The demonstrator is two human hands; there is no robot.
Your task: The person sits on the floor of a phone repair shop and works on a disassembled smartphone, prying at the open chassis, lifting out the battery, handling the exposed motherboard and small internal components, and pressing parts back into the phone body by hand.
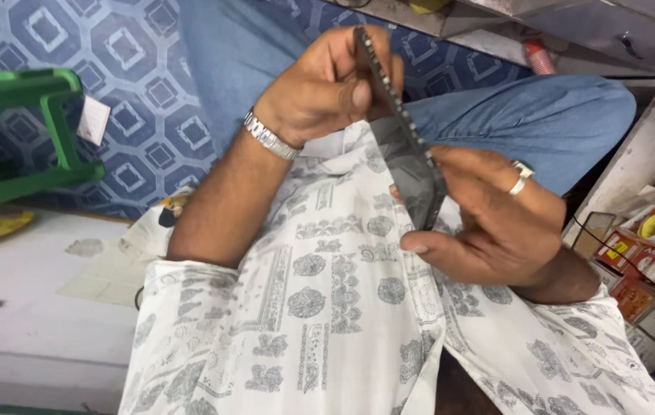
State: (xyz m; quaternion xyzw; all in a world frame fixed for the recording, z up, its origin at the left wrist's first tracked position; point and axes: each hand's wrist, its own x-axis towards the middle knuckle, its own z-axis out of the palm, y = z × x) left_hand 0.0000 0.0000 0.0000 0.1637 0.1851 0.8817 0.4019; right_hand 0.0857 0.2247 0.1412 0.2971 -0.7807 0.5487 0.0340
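The left hand [327, 88] is closed around the upper end of a thin dark flat panel [412, 165], thumb pressed along its near face and fingers wrapped behind. The right hand [497, 219] grasps the lower end of the same panel, thumb below and fingers curled over the far side; a silver ring [521, 178] sits on one finger. The panel is held edge-on and tilted, above the lap, running from upper left to lower right between the two hands, just in front of the white patterned shirt [327, 307]. A metal watch [270, 137] circles the left wrist. Blue jeans [543, 115] show behind the hands. A green plastic stool [12, 138] stands at the left on the blue patterned floor [135, 92]. A white desk [35, 307] lies at lower left. Small coloured boxes [643, 269] crowd the right edge.
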